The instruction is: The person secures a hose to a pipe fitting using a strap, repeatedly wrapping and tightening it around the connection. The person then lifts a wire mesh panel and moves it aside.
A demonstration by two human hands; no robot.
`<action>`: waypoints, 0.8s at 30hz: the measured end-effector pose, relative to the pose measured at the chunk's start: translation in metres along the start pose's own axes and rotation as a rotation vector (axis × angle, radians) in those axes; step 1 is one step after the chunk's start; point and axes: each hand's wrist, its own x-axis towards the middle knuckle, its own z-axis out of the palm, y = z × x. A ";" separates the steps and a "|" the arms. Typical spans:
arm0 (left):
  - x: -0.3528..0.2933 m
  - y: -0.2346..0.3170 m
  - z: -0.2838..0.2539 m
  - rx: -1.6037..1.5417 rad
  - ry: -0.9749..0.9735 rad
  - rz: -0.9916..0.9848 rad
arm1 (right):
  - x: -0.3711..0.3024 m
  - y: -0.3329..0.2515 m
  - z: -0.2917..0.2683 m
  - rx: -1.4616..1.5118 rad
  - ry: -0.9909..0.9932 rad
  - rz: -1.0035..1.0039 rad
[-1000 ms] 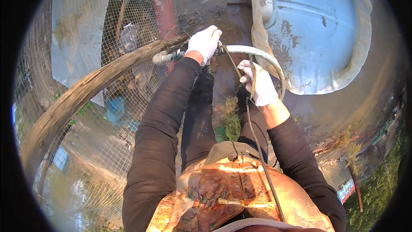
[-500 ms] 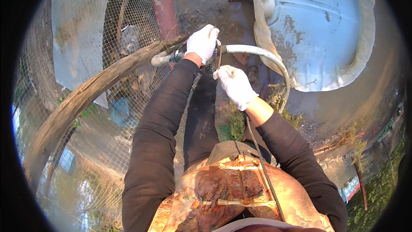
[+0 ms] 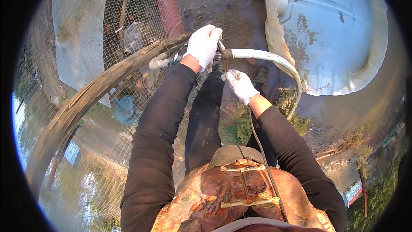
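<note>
My left hand (image 3: 204,47), in a white glove, is closed at the joint of a pale hose (image 3: 262,55), beside the end of a rough wooden pole (image 3: 116,71). What its fingers grip is hidden from me. A narrow brown strip (image 3: 226,63) hangs from the hose just right of that hand. Its lower end is pinched by my right hand (image 3: 240,85), also white-gloved, lower and to the right. Left of my left hand, a pale pipe elbow with a fitting (image 3: 159,62) sticks out against the pole.
Wire mesh (image 3: 128,30) fills the left, with a grey sheet (image 3: 81,30) and a red object (image 3: 170,13) by it. A big blue tank-like shape with a pale rim (image 3: 330,30) lies far right on muddy, wet ground (image 3: 343,111). A thin cord (image 3: 266,163) hangs down my front.
The surroundings have shifted slightly right and down in the view. My right hand has moved a little right and down, still pinching the strip; my left hand stays at the joint.
</note>
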 end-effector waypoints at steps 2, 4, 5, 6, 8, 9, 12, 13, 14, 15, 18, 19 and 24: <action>0.001 -0.001 -0.001 -0.021 -0.020 0.004 | 0.029 0.006 0.000 0.112 -0.038 0.022; 0.001 0.002 -0.002 -0.084 -0.042 -0.019 | 0.061 0.004 -0.006 0.154 -0.043 0.125; -0.001 0.004 -0.002 -0.135 -0.054 -0.049 | 0.071 0.002 -0.009 -0.342 0.108 -0.244; -0.001 0.006 -0.004 -0.200 -0.085 -0.065 | 0.083 -0.002 -0.014 -0.417 0.118 -0.343; 0.001 0.009 -0.010 -0.103 -0.132 -0.114 | 0.099 -0.013 -0.025 0.033 0.014 -0.344; 0.002 0.009 -0.012 -0.063 -0.165 -0.132 | 0.104 -0.019 -0.031 0.215 -0.041 -0.260; 0.007 0.003 -0.010 -0.319 -0.177 -0.081 | 0.105 -0.037 -0.040 0.389 -0.096 -0.300; 0.009 0.000 -0.011 -0.257 -0.174 -0.058 | 0.104 -0.043 -0.039 0.374 -0.082 -0.278; 0.011 -0.002 -0.013 -0.196 -0.180 -0.041 | 0.103 -0.047 -0.037 0.384 -0.082 -0.295; 0.012 -0.005 -0.014 -0.137 -0.182 -0.045 | 0.102 -0.051 -0.035 0.408 -0.114 -0.334; 0.013 -0.009 -0.018 -0.009 -0.222 -0.028 | 0.102 -0.059 -0.032 0.445 -0.053 -0.264; 0.014 -0.009 -0.018 0.028 -0.237 -0.032 | 0.102 -0.060 -0.033 0.439 -0.063 -0.257; 0.018 -0.003 -0.018 0.199 -0.317 -0.112 | 0.104 -0.065 -0.044 0.369 -0.163 -0.264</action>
